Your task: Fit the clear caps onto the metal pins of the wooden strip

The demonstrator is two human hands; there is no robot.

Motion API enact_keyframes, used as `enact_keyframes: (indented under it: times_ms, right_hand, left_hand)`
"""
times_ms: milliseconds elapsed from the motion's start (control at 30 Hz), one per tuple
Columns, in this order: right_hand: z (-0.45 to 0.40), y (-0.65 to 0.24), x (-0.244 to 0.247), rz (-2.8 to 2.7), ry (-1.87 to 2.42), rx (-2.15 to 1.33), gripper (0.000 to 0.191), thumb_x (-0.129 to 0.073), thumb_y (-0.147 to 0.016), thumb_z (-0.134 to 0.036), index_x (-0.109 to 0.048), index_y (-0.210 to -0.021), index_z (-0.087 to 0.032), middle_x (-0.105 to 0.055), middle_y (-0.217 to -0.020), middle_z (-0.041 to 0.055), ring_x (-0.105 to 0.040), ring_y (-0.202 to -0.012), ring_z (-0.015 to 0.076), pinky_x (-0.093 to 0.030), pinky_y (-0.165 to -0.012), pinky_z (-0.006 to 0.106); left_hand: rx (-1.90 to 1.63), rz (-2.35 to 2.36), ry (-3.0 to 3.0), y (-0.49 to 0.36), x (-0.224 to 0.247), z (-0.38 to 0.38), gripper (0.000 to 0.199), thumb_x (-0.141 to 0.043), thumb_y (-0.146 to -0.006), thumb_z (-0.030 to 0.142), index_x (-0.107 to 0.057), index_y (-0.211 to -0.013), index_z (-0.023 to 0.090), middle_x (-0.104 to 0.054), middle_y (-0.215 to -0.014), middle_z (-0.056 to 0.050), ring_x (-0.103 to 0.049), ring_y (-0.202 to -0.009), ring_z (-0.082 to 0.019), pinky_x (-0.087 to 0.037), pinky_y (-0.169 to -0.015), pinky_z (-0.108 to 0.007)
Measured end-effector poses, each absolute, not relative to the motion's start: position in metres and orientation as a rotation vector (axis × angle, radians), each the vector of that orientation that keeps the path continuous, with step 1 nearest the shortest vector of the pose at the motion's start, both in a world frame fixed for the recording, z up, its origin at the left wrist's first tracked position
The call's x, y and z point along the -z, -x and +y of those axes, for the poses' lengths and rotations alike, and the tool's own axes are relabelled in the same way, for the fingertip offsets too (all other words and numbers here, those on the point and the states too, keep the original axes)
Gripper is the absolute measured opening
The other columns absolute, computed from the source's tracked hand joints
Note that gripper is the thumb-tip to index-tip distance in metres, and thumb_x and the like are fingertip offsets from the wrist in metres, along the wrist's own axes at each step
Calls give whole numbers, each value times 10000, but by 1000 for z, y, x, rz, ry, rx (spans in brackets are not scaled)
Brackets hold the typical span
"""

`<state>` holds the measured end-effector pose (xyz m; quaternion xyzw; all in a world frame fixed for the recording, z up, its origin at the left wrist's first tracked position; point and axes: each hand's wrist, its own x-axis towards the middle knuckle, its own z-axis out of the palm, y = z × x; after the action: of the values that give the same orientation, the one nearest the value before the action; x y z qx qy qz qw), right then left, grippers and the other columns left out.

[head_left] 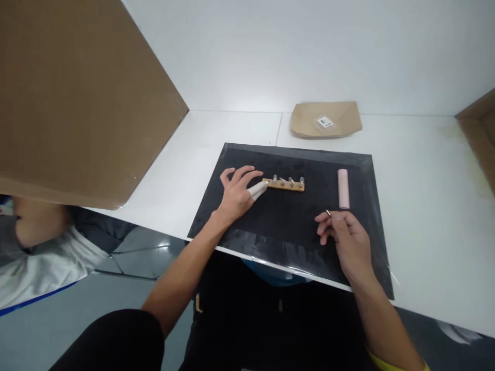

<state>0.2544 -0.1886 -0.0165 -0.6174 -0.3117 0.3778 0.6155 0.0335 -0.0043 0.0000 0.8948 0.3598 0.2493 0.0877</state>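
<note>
On the black mat (286,221), a narrow wooden strip (286,186) carries several small clear pieces with metal parts standing along it. My left hand (236,196), with white covers on its thumb and a finger, touches the strip's left end; its other fingers are spread. My right hand (348,237) pinches a small shiny metal piece (328,213) between thumb and forefinger, over the mat to the lower right of the strip. Just beyond that hand lies a pink bar-shaped object (343,188).
Behind the mat sits a brown paper tray (344,121) holding a small clear case with a white label (325,122). A large brown panel (85,103) rises at the left. Below it, another person's arm and pale clothing (50,263) show.
</note>
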Motion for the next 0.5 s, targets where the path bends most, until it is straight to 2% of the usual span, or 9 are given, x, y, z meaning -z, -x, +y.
enact_keyframes:
  times_ms: [100,200,233,333,400,433,500]
  right_hand:
    - [-189,-251,18,-805,1484,-800,351,-691,-969,-526,-762,-906,-189,-690,-726,17,-579,-526,100,-491,-508,228]
    - [-187,-250,15,-899,1505,-748,312,-768,-901,-491,-794,-867,-181,-749,-792,51,-581,-522,107,-507,-493,240]
    - [-186,-248,12,-921,1503,-727,299,-791,-875,-476,-797,-838,-179,-764,-814,61,-585,-522,110,-513,-489,245]
    - [-188,-238,-10,-873,1495,-566,253,-752,-908,-429,-782,-806,-199,-787,-881,49,-581,-535,98,-519,-491,227]
    - [-197,-223,-32,-893,1475,-508,262,-693,-953,-425,-775,-812,-221,-798,-927,30,-595,-561,88,-543,-507,204]
    - [-203,-215,-43,-959,1455,-532,269,-708,-936,-458,-775,-803,-233,-801,-929,21,-616,-577,91,-571,-523,205]
    - [-216,-202,-61,-1151,1384,-695,260,-839,-799,-517,-761,-744,-275,-807,-893,13,-699,-654,138,-644,-590,254]
  left_hand:
    - [-1026,1300,-2425,-24,-6,-42,107,-707,-965,331,-813,-965,316,-764,-1292,-51,-592,-1347,-318,-298,-1164,-616]
    - [-1216,1298,-1899,-24,-8,-83,86,-768,-909,343,-813,-946,280,-795,-1122,-56,-706,-1111,-254,-522,-1047,-502]
    - [-1187,1257,-1752,-26,-9,-94,94,-791,-883,340,-818,-940,271,-794,-1116,-59,-718,-1086,-248,-556,-1022,-476]
    - [-1182,1172,-1500,-29,-16,-120,90,-816,-854,307,-822,-934,267,-788,-1121,-58,-736,-1067,-240,-600,-988,-444]
    - [-1196,1117,-1584,-28,-25,-131,70,-809,-872,306,-820,-938,284,-787,-1121,-53,-730,-1070,-241,-598,-981,-457]
    - [-1198,1092,-1695,-26,-29,-135,57,-805,-884,314,-816,-937,295,-790,-1113,-48,-723,-1079,-245,-581,-998,-477]
    - [-1182,1027,-1964,-20,-39,-140,33,-798,-903,334,-807,-928,314,-804,-1084,-34,-713,-1092,-254,-537,-1024,-513]
